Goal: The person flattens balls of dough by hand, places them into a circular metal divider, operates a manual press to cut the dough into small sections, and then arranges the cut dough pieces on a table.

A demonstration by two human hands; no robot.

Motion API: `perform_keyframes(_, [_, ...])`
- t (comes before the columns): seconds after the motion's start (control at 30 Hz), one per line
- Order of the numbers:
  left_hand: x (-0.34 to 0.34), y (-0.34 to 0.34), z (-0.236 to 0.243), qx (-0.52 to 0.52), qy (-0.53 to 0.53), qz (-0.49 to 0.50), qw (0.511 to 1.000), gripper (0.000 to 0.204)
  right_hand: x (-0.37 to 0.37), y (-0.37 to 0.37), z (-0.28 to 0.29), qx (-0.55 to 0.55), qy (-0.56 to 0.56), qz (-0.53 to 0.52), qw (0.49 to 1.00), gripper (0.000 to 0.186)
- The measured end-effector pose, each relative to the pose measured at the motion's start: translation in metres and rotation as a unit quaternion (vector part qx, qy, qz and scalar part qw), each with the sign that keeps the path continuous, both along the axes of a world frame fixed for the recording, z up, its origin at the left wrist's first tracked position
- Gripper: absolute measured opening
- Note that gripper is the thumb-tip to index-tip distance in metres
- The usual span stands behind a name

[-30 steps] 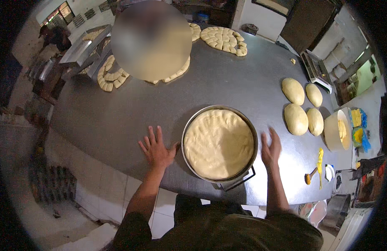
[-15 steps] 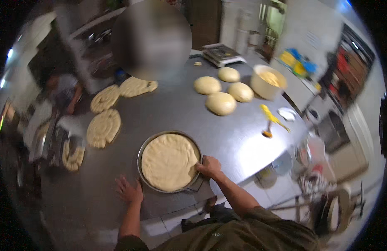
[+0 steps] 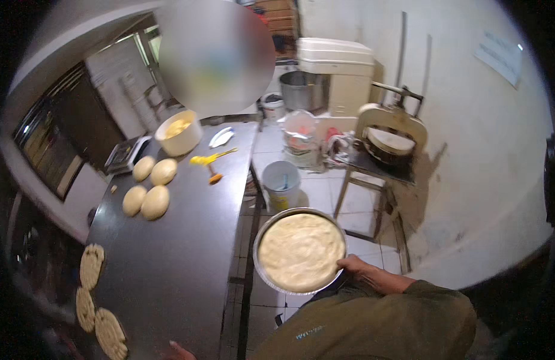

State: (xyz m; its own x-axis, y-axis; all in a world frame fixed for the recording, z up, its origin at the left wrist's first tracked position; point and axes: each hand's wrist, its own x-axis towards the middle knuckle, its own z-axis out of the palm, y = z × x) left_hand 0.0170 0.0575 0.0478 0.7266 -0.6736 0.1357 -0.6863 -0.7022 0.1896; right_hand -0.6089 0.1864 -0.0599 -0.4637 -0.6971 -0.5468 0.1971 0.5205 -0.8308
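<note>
A round metal pan [image 3: 257,259] filled with flattened pale dough [image 3: 301,252] is off the table, above the tiled floor. My right hand [image 3: 361,268] grips its right rim, thumb over the edge and fingers hidden underneath. At the lower edge, by the table's near side, only a bit of my left hand [image 3: 180,351] shows; a digit points outward and nothing is seen in it. Coiled flat doughs [image 3: 111,333] lie along the table's left edge. Several smooth dough balls [image 3: 155,202] sit farther up the table.
The metal table [image 3: 187,264] fills the left side. On its far end are a tub of yellow filling [image 3: 184,141], a scale [image 3: 126,155] and a yellow-handled tool [image 3: 211,161]. A bucket [image 3: 281,183], a large mixer [image 3: 336,66] and a press on a stand [image 3: 388,141] stand to the right.
The pan has been lifted off the table and carried right, over the floor, in my right hand. My view has turned to the right. My left hand is now mostly out of view.
</note>
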Motion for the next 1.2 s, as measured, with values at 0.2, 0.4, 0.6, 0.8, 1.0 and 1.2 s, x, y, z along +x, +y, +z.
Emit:
perform_keyframes(0.2, [-0.026,-0.048,-0.008,-0.022,0.104,-0.326,0.939,0.096,-0.033,0.091,0.042,0.029,-0.193,-0.422,0.885,0.04])
perform_keyframes(0.4, [-0.281,-0.145,-0.008,0.169,-0.068,-0.411,0.893,0.11,-0.163,0.095,0.033,-0.168,-0.167,-0.54,0.808,0.037])
perform_keyframes(0.6, [-0.304,-0.207,-0.086,0.16,-0.07,-0.336,0.926,0.116,-0.285,0.092,0.057,-0.142,-0.171,-0.502,0.836,0.036])
perform_keyframes(0.8, [-0.289,-0.214,-0.09,0.188,-0.113,-0.304,0.927,0.116,-0.275,0.099,0.063,-0.074,-0.166,-0.517,0.836,0.035])
perform_keyframes(1.0, [-0.273,-0.182,-0.064,0.187,-0.117,-0.23,0.948,0.122,-0.32,0.04,0.039,-0.143,-0.206,-0.468,0.848,0.031])
perform_keyframes(1.2, [-0.343,-0.169,-0.02,0.118,-0.224,-0.403,0.879,0.085,-0.457,-0.008,-0.096,-0.177,-0.264,-0.625,0.713,0.041])
